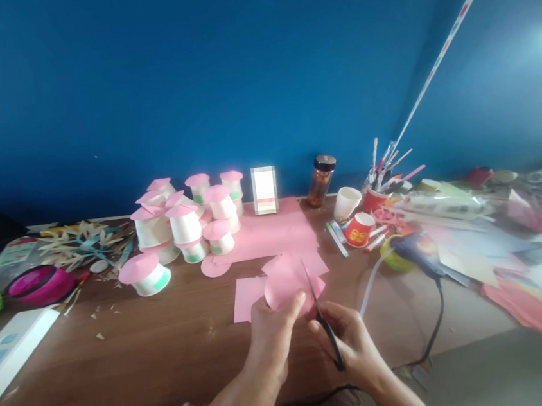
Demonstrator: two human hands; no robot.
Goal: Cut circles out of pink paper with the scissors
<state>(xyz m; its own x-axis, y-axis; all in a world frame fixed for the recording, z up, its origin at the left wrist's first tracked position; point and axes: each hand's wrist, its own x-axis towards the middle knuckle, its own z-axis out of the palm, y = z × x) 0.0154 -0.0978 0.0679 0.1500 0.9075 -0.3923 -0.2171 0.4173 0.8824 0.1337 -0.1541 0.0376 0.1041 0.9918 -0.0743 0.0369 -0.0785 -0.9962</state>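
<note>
My left hand (275, 332) pinches a piece of pink paper (284, 287), its thumb lying on top. The paper's left side is cut to a round curve, and a pointed corner juts out at the right. In my right hand (350, 337) is a pair of scissors (327, 329) with black handles. Their blades point up and away from me, against the right part of the pink paper. Behind the hands lie a large pink sheet (274, 228) and a smaller pink square (246, 296), partly covered. A pink paper disc (216, 265) rests to the left.
Several white paper cups with pink tops (185, 225) stand stacked at the left. A glue gun (416, 252) with its cord lies at the right, near a red paper cup (359, 229). A jar (322, 181) stands by the wall. At far left is a power strip (10, 353).
</note>
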